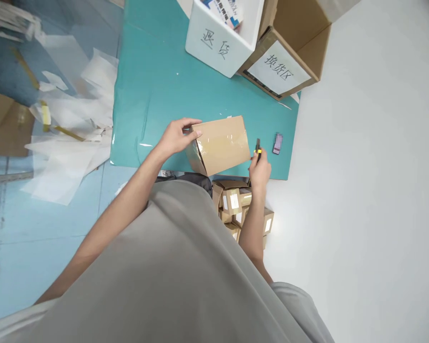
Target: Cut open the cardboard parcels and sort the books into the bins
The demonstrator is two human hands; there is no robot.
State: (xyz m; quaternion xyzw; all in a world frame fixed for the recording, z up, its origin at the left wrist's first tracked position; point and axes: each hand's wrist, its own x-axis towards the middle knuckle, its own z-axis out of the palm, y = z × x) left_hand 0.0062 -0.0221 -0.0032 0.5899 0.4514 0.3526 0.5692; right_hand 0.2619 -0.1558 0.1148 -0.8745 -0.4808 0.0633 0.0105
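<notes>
Here, the carton [227, 146] lies near the table [150, 102] edge, white bin [219, 45] apart.

A teal-topped table [153, 85] is standing beside a plain white wall [372, 190], which is filling the space to the table's right. Left of the table, a pale blue floor [50, 228] is spreading out, thin straight seams crossing it and loose white sheets [62, 171] lying near the table's edge. Even light is brightening the wall.
</notes>
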